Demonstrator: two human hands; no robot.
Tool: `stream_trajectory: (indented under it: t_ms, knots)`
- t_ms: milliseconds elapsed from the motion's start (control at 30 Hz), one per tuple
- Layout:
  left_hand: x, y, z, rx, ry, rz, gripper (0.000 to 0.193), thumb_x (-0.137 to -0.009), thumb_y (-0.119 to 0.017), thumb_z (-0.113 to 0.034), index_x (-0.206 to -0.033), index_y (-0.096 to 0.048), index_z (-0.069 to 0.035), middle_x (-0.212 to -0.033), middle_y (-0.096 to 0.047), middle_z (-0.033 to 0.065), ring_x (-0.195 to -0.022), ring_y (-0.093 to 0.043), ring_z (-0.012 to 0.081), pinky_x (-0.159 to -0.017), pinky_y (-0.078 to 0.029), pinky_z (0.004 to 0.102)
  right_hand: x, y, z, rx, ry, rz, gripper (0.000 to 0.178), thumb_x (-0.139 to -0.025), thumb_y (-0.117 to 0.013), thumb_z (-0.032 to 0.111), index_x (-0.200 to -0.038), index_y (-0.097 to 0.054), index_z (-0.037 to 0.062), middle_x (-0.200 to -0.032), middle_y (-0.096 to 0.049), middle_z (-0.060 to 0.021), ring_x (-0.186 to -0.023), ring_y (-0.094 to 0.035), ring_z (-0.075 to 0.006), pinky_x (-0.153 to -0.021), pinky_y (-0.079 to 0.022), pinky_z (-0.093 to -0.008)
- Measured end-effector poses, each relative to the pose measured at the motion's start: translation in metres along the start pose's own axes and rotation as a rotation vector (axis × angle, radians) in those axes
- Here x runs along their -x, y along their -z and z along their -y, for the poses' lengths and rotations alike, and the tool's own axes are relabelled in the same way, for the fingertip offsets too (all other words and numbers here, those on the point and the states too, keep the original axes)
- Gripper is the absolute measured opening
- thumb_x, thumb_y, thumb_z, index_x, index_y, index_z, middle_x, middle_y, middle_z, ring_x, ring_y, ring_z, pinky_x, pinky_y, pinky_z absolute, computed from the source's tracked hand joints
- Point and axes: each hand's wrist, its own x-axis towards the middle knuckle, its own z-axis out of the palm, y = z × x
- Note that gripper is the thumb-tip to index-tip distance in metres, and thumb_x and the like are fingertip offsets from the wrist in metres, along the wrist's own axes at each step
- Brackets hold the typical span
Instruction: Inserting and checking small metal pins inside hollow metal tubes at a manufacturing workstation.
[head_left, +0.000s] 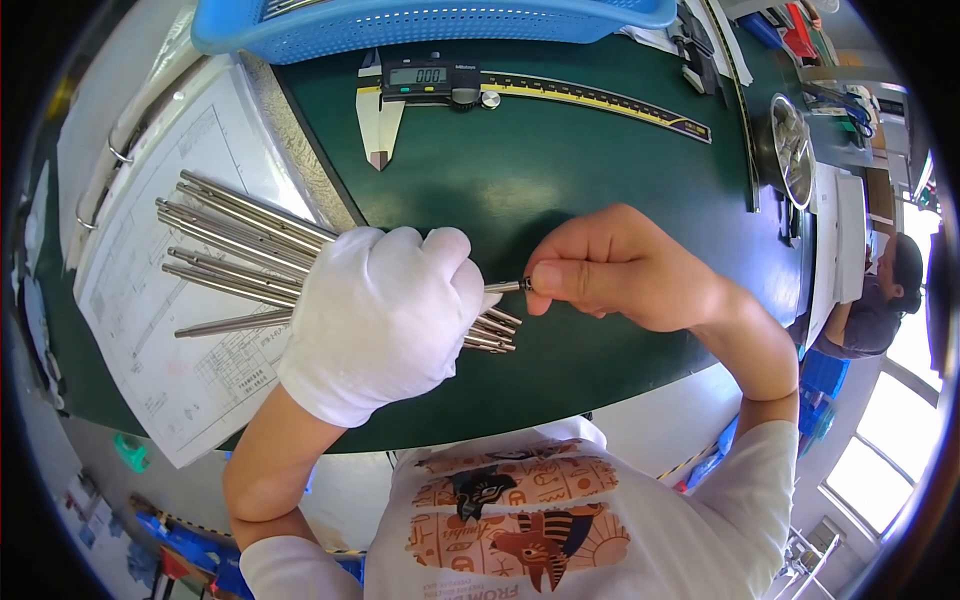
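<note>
A white glove covers my left hand (pixel 380 315), closed round a bundle of thin metal rods (pixel 235 232). Their longer ends fan out to the left over a drawing sheet; shorter ends stick out to the right of the fist. One rod end (pixel 503 287) stands apart from the others and reaches toward my bare right hand (pixel 625 270). There my thumb and forefinger pinch a small dark piece (pixel 528 284) at the rod's tip. The fingers cover most of that piece, so its kind is hidden.
A digital caliper (pixel 430 85) lies beyond my hands on the green tabletop (pixel 580 180). Behind it stands a blue perforated basket (pixel 420 28). Under the rods is a drawing sheet (pixel 150 340). At right are a metal bowl (pixel 792 150) and, farther off, another person (pixel 880 300).
</note>
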Motion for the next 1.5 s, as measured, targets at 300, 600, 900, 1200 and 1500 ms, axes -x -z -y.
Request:
stream_trajectory:
  t_ms: [300, 600, 900, 1200, 1500]
  knots:
    - [-0.002, 0.001, -0.001, 0.0, 0.026, 0.006, 0.012, -0.069, -0.063, -0.015, -0.064, -0.054, -0.009, -0.065, -0.046, 0.0036, -0.054, -0.051, 0.0225, -0.05, -0.042, 0.036, -0.005, -0.004, -0.03, 1.069, 0.9, -0.432, 0.013, -0.084, -0.062, 0.018, -0.085, -0.059, 0.0048, -0.067, -0.057, -0.0054, -0.054, -0.052, -0.0279, -0.056, -0.042, -0.0351]
    - [-0.002, 0.001, -0.001, -0.023, -0.009, 0.003, 0.015, -0.069, -0.064, -0.018, -0.063, -0.053, -0.009, -0.068, -0.045, 0.0036, -0.057, -0.051, 0.0219, -0.051, -0.041, 0.0365, 0.007, 0.002, 0.002, 0.377, 0.172, -0.062, 0.02, -0.09, -0.055, 0.019, -0.09, -0.063, 0.0009, -0.078, -0.064, -0.0104, -0.072, -0.059, -0.0226, -0.066, -0.047, -0.0324]
    - [-0.004, 0.0, -0.002, 0.035, 0.042, -0.034, 0.018, -0.068, -0.062, -0.018, -0.061, -0.049, -0.009, -0.068, -0.042, 0.0048, -0.057, -0.048, 0.0213, -0.051, -0.04, 0.0354, -0.003, 0.0, -0.027, 0.765, 0.729, -0.36, 0.012, -0.08, -0.065, 0.014, -0.087, -0.063, 0.0039, -0.073, -0.06, -0.0096, -0.062, -0.055, -0.0314, -0.055, -0.044, -0.0384]
    - [-0.001, 0.004, -0.002, 0.047, 0.081, 0.04, 0.02, -0.064, -0.07, -0.018, -0.066, -0.054, -0.006, -0.075, -0.049, 0.0067, -0.061, -0.051, 0.0253, -0.054, -0.04, 0.0384, -0.004, 0.0, -0.022, 0.775, 0.652, -0.337, 0.01, -0.082, -0.064, 0.012, -0.079, -0.062, 0.003, -0.065, -0.057, -0.0095, -0.055, -0.053, -0.0302, -0.05, -0.042, -0.0361]
    - [-0.002, -0.001, -0.002, 0.047, 0.031, 0.003, 0.021, -0.064, -0.069, -0.019, -0.061, -0.052, -0.007, -0.073, -0.046, 0.0065, -0.061, -0.048, 0.0244, -0.054, -0.04, 0.0379, -0.009, 0.001, -0.032, 0.71, 0.814, -0.348, 0.01, -0.077, -0.068, 0.011, -0.082, -0.064, 0.0028, -0.06, -0.054, -0.0062, -0.05, -0.051, -0.0262, -0.048, -0.041, -0.0339]
